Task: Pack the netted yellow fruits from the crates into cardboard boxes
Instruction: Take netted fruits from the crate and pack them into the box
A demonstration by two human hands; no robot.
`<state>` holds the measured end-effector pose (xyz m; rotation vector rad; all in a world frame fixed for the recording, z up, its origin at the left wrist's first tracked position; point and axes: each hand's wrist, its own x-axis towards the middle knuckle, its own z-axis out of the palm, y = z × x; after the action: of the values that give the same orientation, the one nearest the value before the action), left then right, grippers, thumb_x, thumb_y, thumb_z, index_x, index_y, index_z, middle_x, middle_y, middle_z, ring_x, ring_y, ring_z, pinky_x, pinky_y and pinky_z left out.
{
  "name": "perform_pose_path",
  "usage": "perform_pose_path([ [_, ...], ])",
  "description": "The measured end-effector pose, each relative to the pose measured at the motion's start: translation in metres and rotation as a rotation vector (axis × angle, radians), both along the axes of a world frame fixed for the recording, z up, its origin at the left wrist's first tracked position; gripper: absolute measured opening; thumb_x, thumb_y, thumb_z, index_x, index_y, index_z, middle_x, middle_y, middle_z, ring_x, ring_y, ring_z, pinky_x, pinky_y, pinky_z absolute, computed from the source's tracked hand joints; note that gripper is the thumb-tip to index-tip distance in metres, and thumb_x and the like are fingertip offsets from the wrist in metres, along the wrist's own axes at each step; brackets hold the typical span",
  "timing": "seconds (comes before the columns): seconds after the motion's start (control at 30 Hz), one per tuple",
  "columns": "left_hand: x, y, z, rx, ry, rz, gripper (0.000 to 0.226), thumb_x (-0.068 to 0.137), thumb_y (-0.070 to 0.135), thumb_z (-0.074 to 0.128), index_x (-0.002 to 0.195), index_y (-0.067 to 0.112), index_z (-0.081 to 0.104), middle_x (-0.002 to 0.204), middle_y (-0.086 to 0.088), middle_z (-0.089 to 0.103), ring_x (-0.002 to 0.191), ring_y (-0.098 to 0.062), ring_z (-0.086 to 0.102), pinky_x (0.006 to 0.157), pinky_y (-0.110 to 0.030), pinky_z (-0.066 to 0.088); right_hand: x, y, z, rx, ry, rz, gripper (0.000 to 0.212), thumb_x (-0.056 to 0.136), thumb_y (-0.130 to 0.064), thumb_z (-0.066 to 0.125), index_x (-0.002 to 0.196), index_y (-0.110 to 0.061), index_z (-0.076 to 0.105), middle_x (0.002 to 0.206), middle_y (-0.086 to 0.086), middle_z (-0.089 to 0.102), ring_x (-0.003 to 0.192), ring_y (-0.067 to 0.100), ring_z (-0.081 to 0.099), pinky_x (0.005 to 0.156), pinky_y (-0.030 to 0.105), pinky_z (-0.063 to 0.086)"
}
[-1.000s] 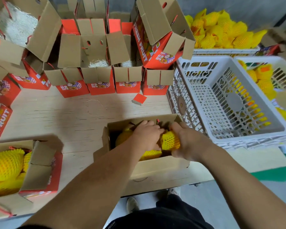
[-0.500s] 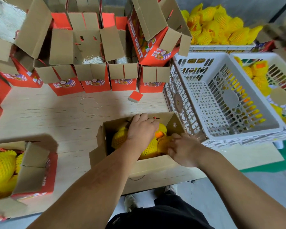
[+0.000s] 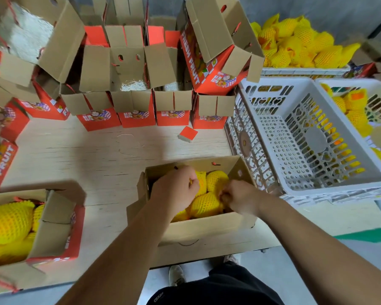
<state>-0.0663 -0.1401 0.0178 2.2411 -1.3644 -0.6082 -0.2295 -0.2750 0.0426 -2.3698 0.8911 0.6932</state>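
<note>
Looking down from the head camera, we see both hands inside an open cardboard box (image 3: 198, 227) that sits on the pale wooden table (image 3: 92, 155) near its front edge. The left hand (image 3: 176, 190) rests palm down on the netted yellow fruits (image 3: 207, 205) packed in that box, its fingers curled over the one at the back left and gripping its net. The right hand (image 3: 238, 197) is blurred; its fingers are bunched together against the near end of the front fruit, seemingly pinching the net, though we cannot tell this for certain. Just right of the box stands a white plastic crate (image 3: 312, 139), holding no fruit that we can see, with the box's right corner touching or almost touching its slatted wall. A second white crate (image 3: 361, 102) beside it holds a few netted fruits, and a heap of netted fruits (image 3: 299, 45) is piled on another crate at the back right. At the front left lies a red box (image 3: 53, 238) with its flaps open and netted fruits inside. A row of open red boxes (image 3: 136, 106) lines the back of the table, some with pale shredded filler in them, and one printed box (image 3: 209, 58) leans tilted above the row. A small red cardboard scrap (image 3: 187, 134) lies on the table between the row and the box we are working in
</note>
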Motion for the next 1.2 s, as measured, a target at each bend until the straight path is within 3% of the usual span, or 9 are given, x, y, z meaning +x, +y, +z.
perform_pose_path([
  [0.1, -0.001, 0.026, -0.001, 0.44, -0.116, -0.165, 0.039, 0.101, 0.057, 0.05, 0.096, 0.022, 0.067, 0.087, 0.001, 0.067, 0.082, -0.019, 0.065, 0.069, -0.029, 0.047, 0.015, 0.009, -0.012, 0.065, 0.137, 0.029, 0.022, 0.101, -0.02, 0.05, 0.091, -0.009, 0.067, 0.095, 0.013, 0.068, 0.092, 0.031, 0.064, 0.071, 0.033, 0.052],
  [0.2, -0.003, 0.023, 0.002, 0.534, -0.177, -0.199, 0.03, 0.104, 0.045, 0.053, 0.122, 0.023, 0.065, 0.119, -0.002, 0.067, 0.11, -0.026, 0.064, 0.085, -0.034, 0.046, 0.021, -0.001, -0.007, 0.0, 0.067, 0.029, 0.019, 0.095, -0.026, 0.056, 0.078, -0.019, 0.058, 0.078, 0.003, 0.061, 0.082, 0.026, 0.063, 0.059, 0.031, 0.045],
  [0.3, -0.004, 0.017, -0.002, 0.37, -0.102, -0.201, 0.024, 0.102, 0.04, 0.059, 0.116, 0.023, 0.068, 0.116, -0.001, 0.068, 0.11, -0.024, 0.063, 0.091, -0.033, 0.05, 0.023, -0.004, -0.011, -0.219, -0.265, -0.124, 0.014, 0.096, -0.028, 0.055, 0.104, -0.019, 0.062, 0.098, 0.007, 0.063, 0.097, 0.035, 0.064, 0.077, 0.04, 0.051],
  [0.4, -0.008, 0.019, -0.014, 0.171, -0.081, -0.153, 0.029, 0.1, 0.038, 0.061, 0.127, 0.029, 0.063, 0.129, 0.006, 0.06, 0.124, -0.02, 0.05, 0.105, -0.037, 0.041, 0.022, 0.003, -0.024, -0.226, -0.093, -0.117, 0.044, 0.1, -0.036, 0.055, 0.142, -0.029, 0.042, 0.138, 0.012, 0.041, 0.121, 0.041, 0.052, 0.103, 0.049, 0.046],
  [0.63, -0.006, 0.018, -0.026, 0.148, -0.23, 0.011, 0.036, 0.103, 0.033, 0.052, 0.138, 0.03, 0.059, 0.136, 0.004, 0.059, 0.126, -0.024, 0.048, 0.1, -0.038, 0.039, 0.031, -0.007, -0.029, -0.583, 0.038, 0.085, 0.071, 0.086, -0.008, 0.068, 0.146, -0.026, 0.035, 0.142, 0.01, 0.031, 0.134, 0.036, 0.033, 0.112, 0.045, 0.036],
  [0.8, -0.009, 0.013, -0.029, 0.149, -0.274, -0.217, 0.054, 0.102, 0.036, 0.055, 0.154, 0.038, 0.044, 0.154, 0.011, 0.04, 0.133, -0.021, 0.04, 0.107, -0.035, 0.034, 0.031, -0.012, -0.028, -0.469, 0.171, 0.102, 0.067, 0.091, -0.013, 0.064, 0.151, -0.017, 0.036, 0.15, 0.008, 0.044, 0.14, 0.032, 0.041, 0.115, 0.045, 0.036],
  [1.0, -0.014, -0.003, -0.025, 0.213, -0.141, -0.35, 0.027, 0.101, 0.031, 0.056, 0.121, 0.017, 0.069, 0.14, -0.003, 0.047, 0.132, -0.027, 0.041, 0.109, -0.04, 0.038, 0.049, 0.01, -0.026, -0.32, -0.249, 0.202, 0.055, 0.094, -0.026, 0.061, 0.146, -0.029, 0.045, 0.137, 0.006, 0.048, 0.132, 0.033, 0.043, 0.105, 0.039, 0.042],
  [1.1, -0.017, 0.008, -0.024, 0.116, -0.21, -0.165, 0.027, 0.1, 0.035, 0.055, 0.123, 0.027, 0.067, 0.127, 0.006, 0.062, 0.125, -0.023, 0.049, 0.106, -0.034, 0.033, 0.05, 0.012, -0.036, -0.264, -0.001, 0.367, 0.09, 0.086, -0.002, 0.067, 0.158, -0.034, 0.024, 0.158, 0.001, 0.026, 0.142, 0.035, 0.03, 0.113, 0.042, 0.039],
  [1.2, -0.016, 0.021, -0.023, 0.163, -0.241, 0.042, 0.04, 0.098, 0.028, 0.059, 0.138, 0.027, 0.056, 0.138, 0.004, 0.053, 0.127, -0.025, 0.047, 0.107, -0.038, 0.038, 0.052, 0.007, -0.041, -0.464, 0.067, 0.419, 0.079, 0.094, -0.01, 0.059, 0.158, -0.035, 0.022, 0.153, -0.001, 0.026, 0.139, 0.034, 0.029, 0.112, 0.043, 0.036],
])
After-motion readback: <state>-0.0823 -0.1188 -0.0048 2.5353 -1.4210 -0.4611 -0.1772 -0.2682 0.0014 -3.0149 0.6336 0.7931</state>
